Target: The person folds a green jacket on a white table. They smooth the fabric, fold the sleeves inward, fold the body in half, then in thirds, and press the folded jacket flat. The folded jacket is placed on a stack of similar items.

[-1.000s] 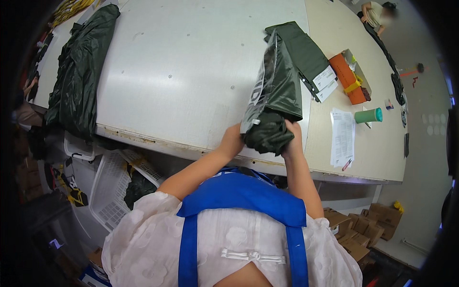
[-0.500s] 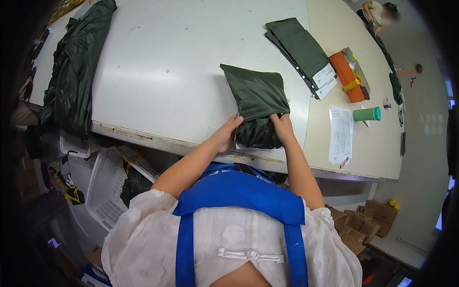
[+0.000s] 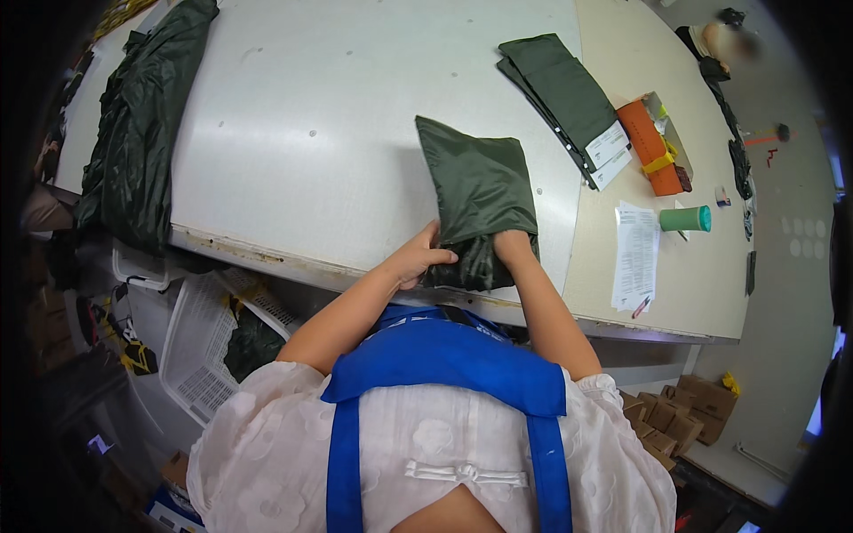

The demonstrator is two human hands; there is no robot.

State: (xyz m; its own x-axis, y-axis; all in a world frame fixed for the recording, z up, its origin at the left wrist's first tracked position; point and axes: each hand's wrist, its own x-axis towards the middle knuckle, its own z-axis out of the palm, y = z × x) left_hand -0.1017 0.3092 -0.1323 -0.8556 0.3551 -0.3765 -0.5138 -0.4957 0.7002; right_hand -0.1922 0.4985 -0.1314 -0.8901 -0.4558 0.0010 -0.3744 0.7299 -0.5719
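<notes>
A dark green fabric pouch (image 3: 484, 182) lies near the table's front edge, with shinier, crumpled dark green fabric (image 3: 475, 274) at its near end. My left hand (image 3: 416, 256) grips the pouch's left edge, thumb on top and fingers partly hidden at the side. At the right, my right hand (image 3: 513, 244) reaches in under the fabric's fold, so its fingers are hidden from view. Farther off to the right lie flat, folded dark green pouches (image 3: 560, 98) with white labels (image 3: 609, 153) at their near end.
A large heap of dark green fabric (image 3: 147, 124) hangs over the table's left side. Right of me are an orange box (image 3: 647, 142), a green cylinder (image 3: 684, 218), printed sheets (image 3: 635, 253) and a pen (image 3: 641, 307). A white basket (image 3: 209, 338) stands below left; another person works far right.
My right hand has slid inward and its fingers have gone under the fold. The left thumb now lies farther over the pouch, and its near end has shifted slightly toward me.
</notes>
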